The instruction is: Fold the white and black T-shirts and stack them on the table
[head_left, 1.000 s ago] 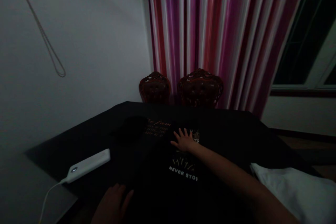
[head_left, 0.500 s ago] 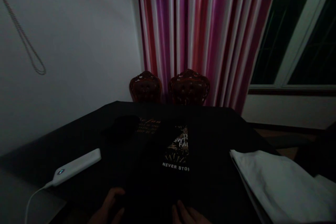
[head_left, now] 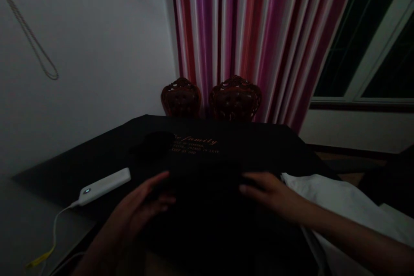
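A black garment (head_left: 207, 194) lies between my two hands over the near middle of the table, its outline almost lost in the dark. My left hand (head_left: 145, 198) is at the garment's left side, thumb above and fingers below, closed around its edge. On the right side my right hand (head_left: 268, 192) pinches the opposite edge between thumb and fingers. No print shows on the garment now. Behind it, gold lettering (head_left: 197, 142) runs across the black tablecloth (head_left: 258, 138).
A white power bank (head_left: 105, 185) with a lit display and a white cable (head_left: 54, 228) rests at left. White folded cloth (head_left: 330, 194) lies at right, under my right forearm. A dark, cap-like item (head_left: 155, 142) sits farther back. Two carved chairs (head_left: 235, 99) stand behind the table.
Both hands have moved forward from the near edge to the garment's sides. The garment's white "NEVER STOP" print is out of sight, and more of the tablecloth's gold lettering shows.
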Demonstrator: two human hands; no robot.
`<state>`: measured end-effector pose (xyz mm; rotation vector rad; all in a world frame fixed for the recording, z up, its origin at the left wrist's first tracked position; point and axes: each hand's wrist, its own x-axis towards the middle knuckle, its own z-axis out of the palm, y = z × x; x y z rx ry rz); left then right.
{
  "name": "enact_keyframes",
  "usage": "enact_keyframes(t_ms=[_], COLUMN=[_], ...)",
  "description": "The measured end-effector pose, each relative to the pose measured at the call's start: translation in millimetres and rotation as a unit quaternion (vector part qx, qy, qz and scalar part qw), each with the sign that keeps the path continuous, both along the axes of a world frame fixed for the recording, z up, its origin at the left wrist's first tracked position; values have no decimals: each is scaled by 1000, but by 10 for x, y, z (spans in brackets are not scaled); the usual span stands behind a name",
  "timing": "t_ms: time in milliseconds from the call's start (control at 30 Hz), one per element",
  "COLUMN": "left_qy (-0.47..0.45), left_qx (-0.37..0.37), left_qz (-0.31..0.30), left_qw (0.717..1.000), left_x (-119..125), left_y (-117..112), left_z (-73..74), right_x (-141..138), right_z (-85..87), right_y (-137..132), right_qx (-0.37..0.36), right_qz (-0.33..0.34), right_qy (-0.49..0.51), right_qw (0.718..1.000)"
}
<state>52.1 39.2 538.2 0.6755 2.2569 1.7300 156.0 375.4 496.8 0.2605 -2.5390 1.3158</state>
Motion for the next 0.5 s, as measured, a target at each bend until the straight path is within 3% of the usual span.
enact_keyframes(t_ms=[67, 167, 233, 333, 433, 500], left_qy=[32, 178, 237, 234, 228, 211], left_qx=[35, -87, -228, -396, -479, -482], left_qz=[2, 71, 125, 116, 73, 57], left_qw=[999, 978, 936, 880, 845, 848], left_x=[-185, -395, -457, -469, -466, -488], left_y=[329, 539, 516, 443, 436, 446], left_z=[6, -208, -411, -653, -789, -851], right_x=[-367, -631, -606, -476, -438, -477], right_z=[-30, -317, -554, -820, -921, -933], right_y=[265, 523, 527, 323, 78, -11], right_qx=[32, 151, 196, 210, 188, 139], right_qz=[-112, -202, -174, -135, -114, -96], right_qy=[5, -101, -183, -221, -206, -205], right_qw=[993, 962, 948, 943, 953, 964])
